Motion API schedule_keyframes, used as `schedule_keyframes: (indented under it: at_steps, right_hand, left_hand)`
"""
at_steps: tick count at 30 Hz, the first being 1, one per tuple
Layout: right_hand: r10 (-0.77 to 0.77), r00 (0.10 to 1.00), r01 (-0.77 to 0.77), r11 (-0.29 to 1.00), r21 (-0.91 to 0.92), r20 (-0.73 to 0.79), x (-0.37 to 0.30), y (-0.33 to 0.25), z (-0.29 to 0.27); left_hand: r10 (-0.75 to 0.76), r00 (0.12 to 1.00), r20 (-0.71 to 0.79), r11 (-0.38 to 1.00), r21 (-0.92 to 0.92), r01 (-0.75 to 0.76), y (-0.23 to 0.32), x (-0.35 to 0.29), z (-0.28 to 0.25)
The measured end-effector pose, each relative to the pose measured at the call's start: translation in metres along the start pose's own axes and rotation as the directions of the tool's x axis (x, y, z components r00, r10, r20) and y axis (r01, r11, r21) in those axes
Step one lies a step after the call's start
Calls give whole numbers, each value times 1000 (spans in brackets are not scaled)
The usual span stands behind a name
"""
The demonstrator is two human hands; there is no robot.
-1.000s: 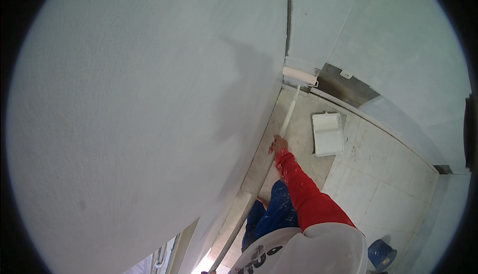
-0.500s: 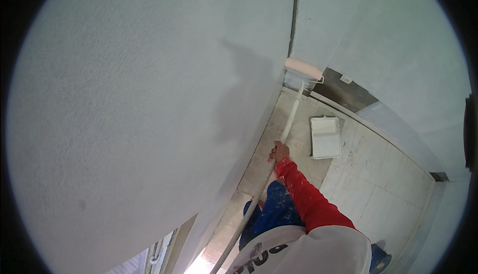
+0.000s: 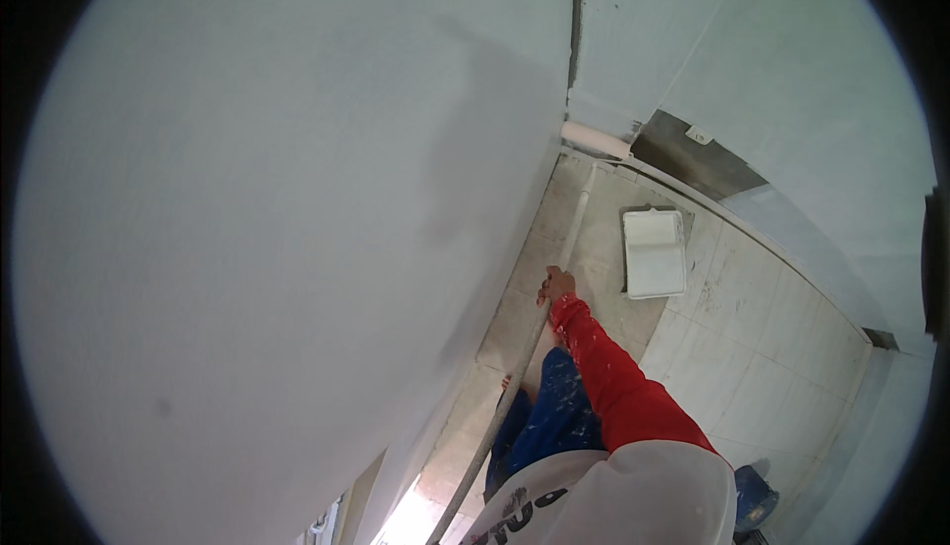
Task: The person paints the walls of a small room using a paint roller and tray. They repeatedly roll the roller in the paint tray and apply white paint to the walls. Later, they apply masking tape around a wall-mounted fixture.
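Note:
My right hand [image 3: 557, 286], in a paint-flecked red sleeve, is closed around the long pole [image 3: 581, 210] of a paint roller. The pole slants from the lower edge up to the corner. At its far end the pale roller cover [image 3: 596, 139] lies against the bottom of the far wall, close to the floor. A white paint tray [image 3: 655, 256] with pale paint rests on the floor to the right of the pole. My left hand is not in view.
A broad pale wall [image 3: 297, 198] fills the left side. The far wall [image 3: 792, 70] has a bare grey patch [image 3: 698, 157] with a small box near its base. A blue bucket-like thing [image 3: 754, 497] stands at lower right, on floor tiles [image 3: 752, 332].
The roller cover has moved down the far wall toward the floor. My right hand still grips the pole. The whole view has shifted slightly.

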State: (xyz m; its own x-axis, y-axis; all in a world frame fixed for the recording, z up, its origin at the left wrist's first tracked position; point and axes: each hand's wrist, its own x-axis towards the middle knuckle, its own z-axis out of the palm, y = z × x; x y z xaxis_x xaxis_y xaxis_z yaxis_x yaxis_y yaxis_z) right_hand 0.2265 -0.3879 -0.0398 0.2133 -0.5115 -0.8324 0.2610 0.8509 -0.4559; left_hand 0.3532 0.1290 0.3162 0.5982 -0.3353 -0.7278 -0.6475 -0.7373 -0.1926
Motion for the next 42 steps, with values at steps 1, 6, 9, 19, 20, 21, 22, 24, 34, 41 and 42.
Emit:
schedule_keyframes:
  at_steps: [1, 6, 9, 19, 20, 21, 22, 24, 34, 41, 42]
  right_hand:
    - [26, 1000, -26, 999, 37, 0, 2, 1, 2]
    - [-134, 989, 147, 930, -337, 64, 53, 0, -30]
    - [-35, 997, 53, 952, -301, 65, 74, -1, -27]
    - [-99, 994, 89, 972, -217, -35, 135, -13, -26]
    - [-98, 994, 87, 977, -197, -48, 144, -13, -32]
    - [-104, 993, 91, 980, -177, -63, 153, -17, -39]
    - [-70, 993, 60, 992, -107, -92, 160, -20, -47]
    - [66, 991, -58, 996, 68, -119, 159, -26, -41]
    - [229, 973, -210, 927, 310, -28, 61, -49, -24]
    - [164, 983, -141, 961, 237, -82, 78, -52, -31]
    - [150, 987, -131, 963, 234, -63, 74, -47, -32]
  left_hand:
    - [-12, 1000, 8, 1000, 0, 12, 6, -1, -2]
    - [5, 1000, 20, 999, 43, -6, 36, 20, -34]
    - [-27, 999, 29, 998, 58, 25, 50, 22, -45]
    - [-76, 996, 54, 989, 133, 68, 86, 41, -80]
    - [-66, 996, 55, 988, 144, 57, 89, 45, -85]
    - [-52, 997, 54, 987, 154, 43, 90, 52, -90]
    - [-36, 998, 53, 986, 163, 27, 92, 59, -96]
    - [-45, 998, 50, 984, 175, 36, 95, 62, -97]
    - [-77, 995, 61, 981, 181, 64, 100, 55, -93]
    - [-46, 998, 51, 982, 183, 36, 92, 55, -84]
    - [-40, 998, 48, 983, 179, 31, 90, 55, -82]
